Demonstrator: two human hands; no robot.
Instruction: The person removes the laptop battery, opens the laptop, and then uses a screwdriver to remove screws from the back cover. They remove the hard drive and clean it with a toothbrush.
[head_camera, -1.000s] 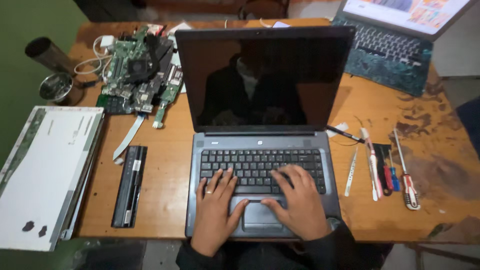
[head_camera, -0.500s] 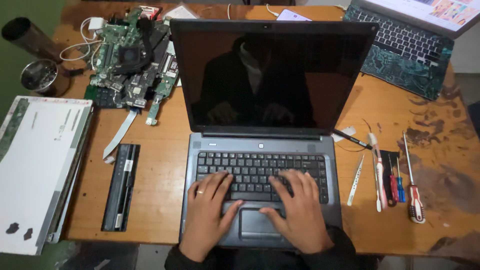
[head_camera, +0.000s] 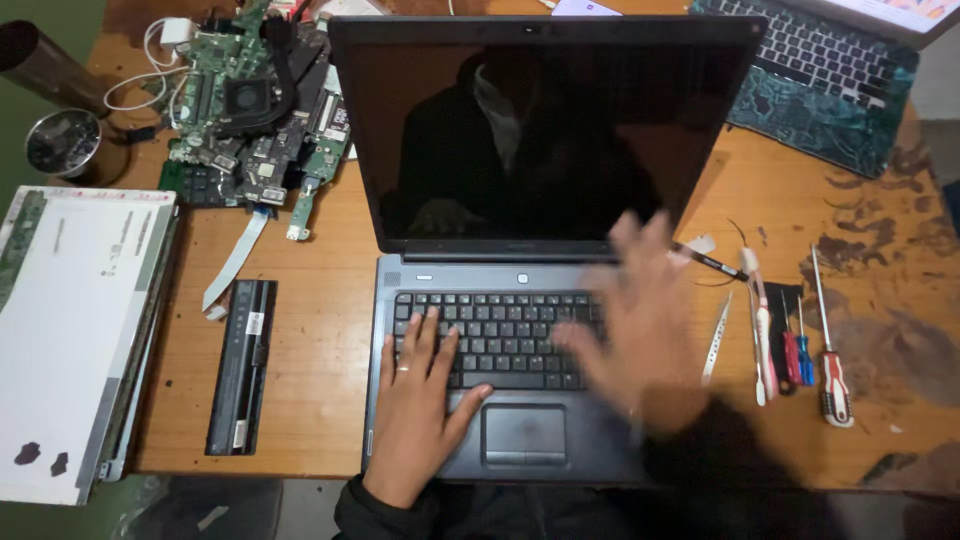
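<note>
A dark grey laptop (head_camera: 540, 140) stands open on the wooden table (head_camera: 320, 340), its screen black. My left hand (head_camera: 420, 400) lies flat on the left half of the keyboard (head_camera: 490, 335), fingers spread, a ring on one finger. My right hand (head_camera: 640, 320) hovers blurred over the right side of the keyboard, lifted off the keys with fingers apart. Neither hand holds anything.
A black battery pack (head_camera: 240, 365) and a detached screen panel (head_camera: 75, 330) lie at the left. Circuit boards (head_camera: 250, 110) and a metal cup (head_camera: 62, 145) sit at the back left. Screwdrivers (head_camera: 830, 340) and tweezers (head_camera: 716, 340) lie at the right, a second laptop (head_camera: 820, 70) behind.
My right hand has lifted off the keyboard and moved up and to the right, now blurred. The camera has moved closer to the laptop. My left hand stays on the keys.
</note>
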